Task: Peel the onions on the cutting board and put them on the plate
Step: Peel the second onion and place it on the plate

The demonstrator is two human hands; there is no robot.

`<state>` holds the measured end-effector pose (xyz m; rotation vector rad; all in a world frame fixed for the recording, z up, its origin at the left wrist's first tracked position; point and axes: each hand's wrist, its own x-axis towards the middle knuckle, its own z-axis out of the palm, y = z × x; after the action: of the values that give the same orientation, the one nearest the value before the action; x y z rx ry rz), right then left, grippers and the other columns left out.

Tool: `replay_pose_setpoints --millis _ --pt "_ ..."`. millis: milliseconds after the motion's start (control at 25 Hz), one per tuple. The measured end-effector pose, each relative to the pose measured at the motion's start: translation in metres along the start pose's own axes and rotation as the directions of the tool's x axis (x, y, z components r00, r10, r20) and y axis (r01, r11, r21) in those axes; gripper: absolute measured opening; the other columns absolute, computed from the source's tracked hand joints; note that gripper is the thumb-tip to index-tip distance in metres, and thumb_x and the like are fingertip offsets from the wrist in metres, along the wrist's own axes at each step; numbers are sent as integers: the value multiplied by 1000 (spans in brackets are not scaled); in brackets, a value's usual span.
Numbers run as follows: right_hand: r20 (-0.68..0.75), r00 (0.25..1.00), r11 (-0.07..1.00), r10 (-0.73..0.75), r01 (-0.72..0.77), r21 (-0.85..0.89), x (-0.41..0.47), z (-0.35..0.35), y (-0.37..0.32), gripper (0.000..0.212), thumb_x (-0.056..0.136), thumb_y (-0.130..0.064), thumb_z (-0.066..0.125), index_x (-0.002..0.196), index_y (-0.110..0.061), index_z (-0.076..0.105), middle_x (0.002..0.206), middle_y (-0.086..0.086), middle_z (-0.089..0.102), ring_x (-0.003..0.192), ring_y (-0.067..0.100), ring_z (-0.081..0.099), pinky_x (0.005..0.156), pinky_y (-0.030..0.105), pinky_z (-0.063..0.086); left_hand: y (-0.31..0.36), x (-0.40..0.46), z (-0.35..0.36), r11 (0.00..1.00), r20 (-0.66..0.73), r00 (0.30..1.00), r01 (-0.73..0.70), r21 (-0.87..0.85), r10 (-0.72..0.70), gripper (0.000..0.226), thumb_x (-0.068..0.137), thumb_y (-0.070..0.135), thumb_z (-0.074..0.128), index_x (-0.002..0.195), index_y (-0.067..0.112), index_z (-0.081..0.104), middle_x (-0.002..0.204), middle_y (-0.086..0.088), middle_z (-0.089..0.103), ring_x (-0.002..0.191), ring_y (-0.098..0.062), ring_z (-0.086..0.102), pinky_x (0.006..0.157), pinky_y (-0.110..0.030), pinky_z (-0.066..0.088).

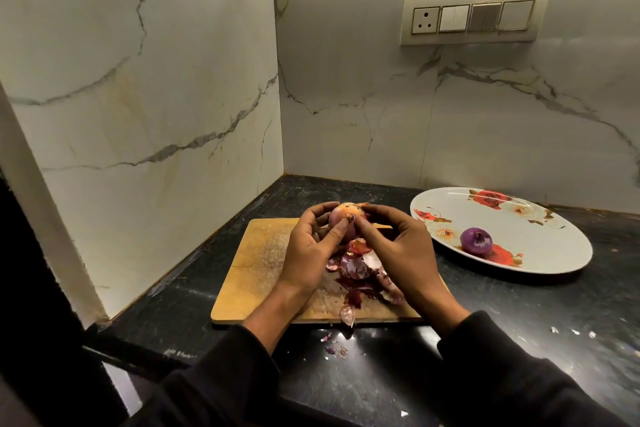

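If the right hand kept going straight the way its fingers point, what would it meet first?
The right hand points up-left at the onion that the left hand holds; it seems to touch the skin already, so the onion comes first.

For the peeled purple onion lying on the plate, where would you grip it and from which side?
Grip the peeled onion across its round middle, coming from above. It lies alone on the flat plate, its tip facing the camera, so its sides are free and the low rim doesn't block a top approach.
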<state>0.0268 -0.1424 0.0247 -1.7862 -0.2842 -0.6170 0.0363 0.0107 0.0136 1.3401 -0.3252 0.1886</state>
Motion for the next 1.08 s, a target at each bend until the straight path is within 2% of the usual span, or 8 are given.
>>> replay_pose_setpoints --millis 120,240,400,600,800,920,1000,1080 --pt "-51 999 1000 -5 6 20 -3 1 0 30 85 -23 78 114 -16 74 104 -6 75 94 4 72 81 27 60 0 -2 1 997 -13 999 -41 72 42 43 87 11 74 125 13 54 114 -8 71 105 -20 72 87 -36 61" --pt "-80 995 998 -62 60 -37 -5 0 1 24 87 -18 76 110 -15 76 102 -5 76 92 1 71 80 25 60 -2 -3 1 975 18 995 -104 196 102 56 82 12 80 132 17 55 117 -3 69 105 -16 71 84 -30 60" --pt "-73 987 984 -145 136 -117 -5 -1 -1 22 88 -13 74 110 -15 77 100 -7 76 90 -3 71 79 18 57 -6 -3 0 931 42 985 -169 323 165 58 76 21 84 129 26 61 122 0 66 106 -13 69 88 -34 60" --pt "-53 979 956 -199 182 -229 -4 -1 1 17 88 -12 73 103 -16 78 90 -7 77 80 -3 71 73 20 58 -9 0 -2 923 37 988 -155 353 151 59 71 13 89 121 33 64 116 -2 68 103 -18 70 87 -41 61" --pt "-53 979 951 -196 177 -252 -4 -4 1 14 85 -10 75 97 -17 78 81 -9 74 74 -2 69 66 14 55 -6 -2 0 921 53 989 -146 362 136 66 63 16 92 123 24 65 116 2 67 101 -17 71 85 -40 61" --pt "-77 984 962 -160 137 -238 -2 -5 1 13 87 -10 74 98 -15 77 83 -8 74 77 -3 68 68 11 53 -4 -2 0 938 57 991 -131 320 119 67 62 20 91 124 22 65 117 1 69 102 -16 72 87 -40 61" --pt "-119 987 975 -107 81 -207 0 -6 3 12 88 -11 72 97 -18 75 84 -8 73 77 0 68 69 15 56 -2 -3 2 950 65 993 -115 290 101 68 62 23 87 126 20 64 118 0 69 104 -16 72 89 -39 61" --pt "-145 988 988 -60 39 -146 1 -7 5 10 90 -14 70 97 -20 74 84 -9 72 78 4 70 71 27 61 -1 -4 3 953 71 993 -108 284 91 65 67 19 86 128 19 63 121 -1 69 106 -16 71 90 -39 60"
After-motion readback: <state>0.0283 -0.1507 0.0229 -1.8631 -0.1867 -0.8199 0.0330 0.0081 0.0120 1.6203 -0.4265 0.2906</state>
